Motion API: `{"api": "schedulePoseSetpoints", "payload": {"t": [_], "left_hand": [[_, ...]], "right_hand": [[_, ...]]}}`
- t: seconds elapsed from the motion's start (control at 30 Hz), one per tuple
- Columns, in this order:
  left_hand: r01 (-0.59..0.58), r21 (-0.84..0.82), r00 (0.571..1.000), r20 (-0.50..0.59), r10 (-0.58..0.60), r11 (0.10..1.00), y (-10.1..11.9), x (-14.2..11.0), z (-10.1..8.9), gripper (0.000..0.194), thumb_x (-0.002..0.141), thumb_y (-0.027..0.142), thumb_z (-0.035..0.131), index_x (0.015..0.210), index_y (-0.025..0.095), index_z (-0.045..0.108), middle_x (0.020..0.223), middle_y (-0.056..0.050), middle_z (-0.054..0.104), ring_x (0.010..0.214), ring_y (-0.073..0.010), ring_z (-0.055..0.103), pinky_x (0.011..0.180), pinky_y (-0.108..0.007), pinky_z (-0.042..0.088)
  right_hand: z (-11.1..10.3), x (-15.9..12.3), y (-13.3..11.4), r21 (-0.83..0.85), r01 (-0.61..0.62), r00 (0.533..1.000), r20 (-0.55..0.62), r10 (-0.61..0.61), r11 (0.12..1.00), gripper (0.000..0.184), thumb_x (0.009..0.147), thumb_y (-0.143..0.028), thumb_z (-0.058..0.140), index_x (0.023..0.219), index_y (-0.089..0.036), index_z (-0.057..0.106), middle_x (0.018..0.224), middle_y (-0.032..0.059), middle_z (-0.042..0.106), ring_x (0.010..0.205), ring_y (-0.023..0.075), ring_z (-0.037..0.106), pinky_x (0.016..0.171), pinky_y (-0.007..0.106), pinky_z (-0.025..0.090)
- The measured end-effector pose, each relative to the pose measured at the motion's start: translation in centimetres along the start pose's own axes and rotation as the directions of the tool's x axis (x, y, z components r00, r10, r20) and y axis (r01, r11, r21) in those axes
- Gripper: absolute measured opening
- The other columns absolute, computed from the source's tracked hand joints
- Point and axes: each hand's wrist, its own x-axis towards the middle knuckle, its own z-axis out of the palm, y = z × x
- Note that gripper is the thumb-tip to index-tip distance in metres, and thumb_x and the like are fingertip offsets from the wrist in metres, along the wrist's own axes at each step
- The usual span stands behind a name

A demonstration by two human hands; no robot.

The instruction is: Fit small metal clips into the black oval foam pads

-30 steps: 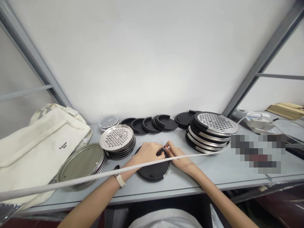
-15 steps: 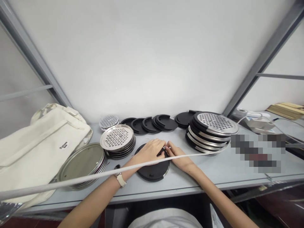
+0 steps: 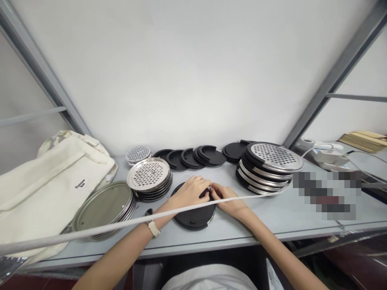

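Observation:
A black round disc (image 3: 190, 217) lies on the grey-blue table in front of me, with a small hole near its front. My left hand (image 3: 191, 193) is over its upper part, fingers curled and thumb bent, gripping the disc. At the disc's far right edge, my right hand (image 3: 228, 199) has its fingertips pinched close to the left fingers. Whatever those right fingertips hold is too small or hidden to make out. A stack of perforated metal discs (image 3: 149, 175) stands left of my hands, beside a stack of olive-green discs (image 3: 104, 207).
Stacked black-and-metal discs (image 3: 276, 157) stand to the right. Several black discs with raised rims (image 3: 213, 156) lie along the wall, near small perforated discs (image 3: 138, 154). A cream bag (image 3: 57, 181) is at left. A white cord (image 3: 127, 223) crosses the view in front of my forearms.
My right fingers have shifted slightly left and down at the disc's edge. The left hand and the disc look nearly the same.

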Motion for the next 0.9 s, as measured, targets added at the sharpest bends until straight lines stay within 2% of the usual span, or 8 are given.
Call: {"api": "schedulePoseSetpoints", "payload": {"t": [0.17, 0.37, 0.9], "left_hand": [[0.003, -0.017, 1.000, -0.001, -0.003, 1.000, 0.07, -0.08, -0.07, 0.015, 0.084, 0.019, 0.052, 0.099, 0.018, 0.052, 0.101, -0.006, 0.059, 0.096, -0.0214, 0.053, 0.090, -0.036, 0.043], [0.072, -0.055, 0.997, -0.037, -0.074, 0.996, -0.23, -0.24, 0.54, 0.040, 0.082, 0.020, 0.052, 0.120, 0.017, 0.039, 0.112, -0.010, 0.056, 0.105, -0.0244, 0.052, 0.092, -0.040, 0.044], [0.064, -0.073, 0.997, -0.042, -0.067, 0.995, -0.31, -0.32, 0.64, 0.035, 0.083, 0.021, 0.051, 0.116, 0.017, 0.038, 0.107, -0.009, 0.055, 0.101, -0.0248, 0.053, 0.089, -0.040, 0.046]], "right_hand": [[-0.19, 0.05, 0.11, 0.037, 0.015, 1.000, 0.015, -0.015, 0.999, 0.021, 0.090, -0.028, 0.036, 0.089, -0.018, 0.055, 0.078, 0.0053, 0.064, 0.065, 0.0173, 0.056, 0.061, 0.027, 0.040], [-0.04, 0.06, 0.09, -0.026, -0.017, 0.999, 0.028, 0.018, 1.000, 0.022, 0.090, -0.029, 0.036, 0.074, -0.020, 0.048, 0.067, 0.0012, 0.058, 0.057, 0.0146, 0.051, 0.055, 0.025, 0.035], [-0.18, 0.13, -0.08, -0.035, 0.007, 0.999, 0.050, -0.005, 0.999, 0.025, 0.091, -0.028, 0.035, 0.074, -0.019, 0.051, 0.068, 0.0023, 0.061, 0.058, 0.0152, 0.052, 0.056, 0.025, 0.035]]}}
